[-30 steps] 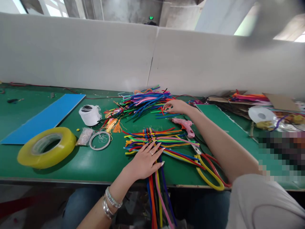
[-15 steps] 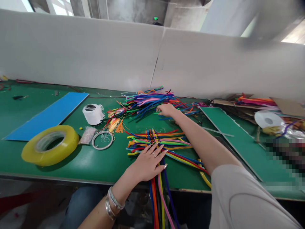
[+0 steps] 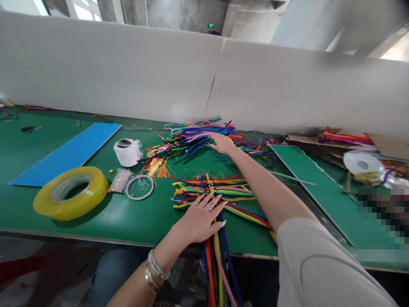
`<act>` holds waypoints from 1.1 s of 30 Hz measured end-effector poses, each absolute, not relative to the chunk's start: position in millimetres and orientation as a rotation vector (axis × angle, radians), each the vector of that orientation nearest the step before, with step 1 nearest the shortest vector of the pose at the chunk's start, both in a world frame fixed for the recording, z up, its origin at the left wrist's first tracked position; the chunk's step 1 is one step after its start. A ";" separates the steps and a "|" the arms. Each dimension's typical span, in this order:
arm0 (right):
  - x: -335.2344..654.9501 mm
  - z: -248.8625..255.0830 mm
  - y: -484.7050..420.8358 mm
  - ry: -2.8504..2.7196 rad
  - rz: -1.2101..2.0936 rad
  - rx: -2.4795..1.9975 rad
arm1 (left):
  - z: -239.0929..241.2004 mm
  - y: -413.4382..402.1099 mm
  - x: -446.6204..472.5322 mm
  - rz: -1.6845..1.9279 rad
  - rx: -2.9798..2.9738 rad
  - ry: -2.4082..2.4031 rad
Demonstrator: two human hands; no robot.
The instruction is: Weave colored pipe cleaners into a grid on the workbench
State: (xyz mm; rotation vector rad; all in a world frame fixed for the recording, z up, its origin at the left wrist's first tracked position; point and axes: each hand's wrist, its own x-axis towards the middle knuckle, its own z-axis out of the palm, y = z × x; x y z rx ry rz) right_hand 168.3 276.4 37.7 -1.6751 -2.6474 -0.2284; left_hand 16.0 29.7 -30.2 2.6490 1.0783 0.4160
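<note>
A partly woven piece of coloured cords (image 3: 228, 181) lies on the green table, with long strands running right and others hanging over the front edge. My left hand (image 3: 201, 217) rests flat across its near part, fingers spread. Farther back is a loose heap of cut cords (image 3: 198, 133) in many colours. My right hand (image 3: 223, 144) reaches to the heap's near right side, its thumb and fingers apart at the cords. Nothing shows clearly between them, and the fingertips are small in view. Orange and yellow tassels (image 3: 158, 166) lie left of the heap.
At left are a roll of yellow tape (image 3: 92, 192), a white thread spool (image 3: 128, 154), a bag of beads (image 3: 120, 181), a wire ring (image 3: 128, 194) and a blue board (image 3: 70, 151). A green board (image 3: 315, 183) lies right; a white partition (image 3: 128, 72) stands behind.
My right hand has shifted slightly left and farther into the heap, and its fingers have gone from curled to extended. My left hand stays flat on the woven cords.
</note>
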 end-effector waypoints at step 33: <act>132.9 38.0 272.7 -2.711 -0.568 -1.585 | -32.0 28.6 17.9 0.472 2.649 1.107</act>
